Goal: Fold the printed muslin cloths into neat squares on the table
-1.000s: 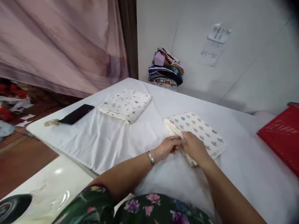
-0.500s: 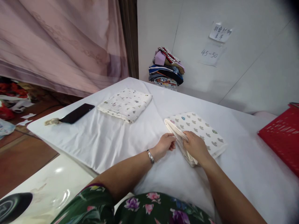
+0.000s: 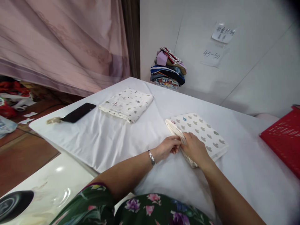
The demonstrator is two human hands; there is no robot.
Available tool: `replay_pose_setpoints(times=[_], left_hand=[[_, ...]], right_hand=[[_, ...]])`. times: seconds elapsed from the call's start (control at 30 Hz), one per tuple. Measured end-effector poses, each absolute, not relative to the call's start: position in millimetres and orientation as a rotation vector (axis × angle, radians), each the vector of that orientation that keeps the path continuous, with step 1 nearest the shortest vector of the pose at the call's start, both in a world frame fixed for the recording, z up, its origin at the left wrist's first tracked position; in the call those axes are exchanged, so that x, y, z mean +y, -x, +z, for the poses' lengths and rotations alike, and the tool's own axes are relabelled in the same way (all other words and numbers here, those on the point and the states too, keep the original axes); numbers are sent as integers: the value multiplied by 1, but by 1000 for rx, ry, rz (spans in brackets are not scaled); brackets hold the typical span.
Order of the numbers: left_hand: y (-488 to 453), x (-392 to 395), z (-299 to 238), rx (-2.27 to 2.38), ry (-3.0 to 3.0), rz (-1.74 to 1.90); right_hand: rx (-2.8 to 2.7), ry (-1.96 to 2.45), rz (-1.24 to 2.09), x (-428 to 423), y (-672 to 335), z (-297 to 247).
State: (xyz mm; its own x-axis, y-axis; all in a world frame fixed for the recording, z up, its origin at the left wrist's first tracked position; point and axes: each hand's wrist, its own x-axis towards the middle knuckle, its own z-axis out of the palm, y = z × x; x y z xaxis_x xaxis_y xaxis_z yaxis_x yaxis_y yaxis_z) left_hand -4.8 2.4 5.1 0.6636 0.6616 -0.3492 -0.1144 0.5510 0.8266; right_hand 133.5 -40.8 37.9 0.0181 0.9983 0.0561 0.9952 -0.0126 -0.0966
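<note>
A folded white cloth with grey heart-like prints (image 3: 202,130) lies on the white sheet-covered table (image 3: 112,140), right of centre. My left hand (image 3: 167,147), with a silver bracelet on the wrist, pinches the layered edge of this cloth on its near-left side. Beside it, my right hand (image 3: 195,148) rests on the same edge, fingers curled over the layers. A second folded cloth with small prints (image 3: 126,103) lies farther back to the left, untouched.
A black phone (image 3: 78,112) with a tassel lies near the table's left edge. A pile of coloured fabrics (image 3: 169,71) stands by the wall behind. A red box (image 3: 282,140) sits at the right. Pink curtain at the left; paper notes (image 3: 217,42) on the wall.
My left hand drew back a little from the cloth edge half a second ago, and has now come in to pinch it again beside my right hand.
</note>
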Motion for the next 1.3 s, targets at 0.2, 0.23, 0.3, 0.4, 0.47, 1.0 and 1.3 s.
replay_pose_setpoints(times=[0.2,0.23,0.3,0.4,0.47,1.0,1.3], left_hand=[[4,1,10,839,-914,551],[3,1,11,884,-903,572],[3,1,12,968,-863,610],[3,2,12,1020,-823,631],[4,2,12,972,-843,608],[0,-6,12,918,-854,577],[0,-4,3,716,-781,496]], right_hand=[[-2103,2103,26,-36,-141,35],[-2097,2096,28,-36,-142,35],[-2085,2089,36,-35,-143,35],[-2072,2091,54,-35,-145,35],[-2071,2082,63,-35,-145,34],[-2070,2080,38,-35,-146,33],[-2099,2130,69,-36,-141,35]])
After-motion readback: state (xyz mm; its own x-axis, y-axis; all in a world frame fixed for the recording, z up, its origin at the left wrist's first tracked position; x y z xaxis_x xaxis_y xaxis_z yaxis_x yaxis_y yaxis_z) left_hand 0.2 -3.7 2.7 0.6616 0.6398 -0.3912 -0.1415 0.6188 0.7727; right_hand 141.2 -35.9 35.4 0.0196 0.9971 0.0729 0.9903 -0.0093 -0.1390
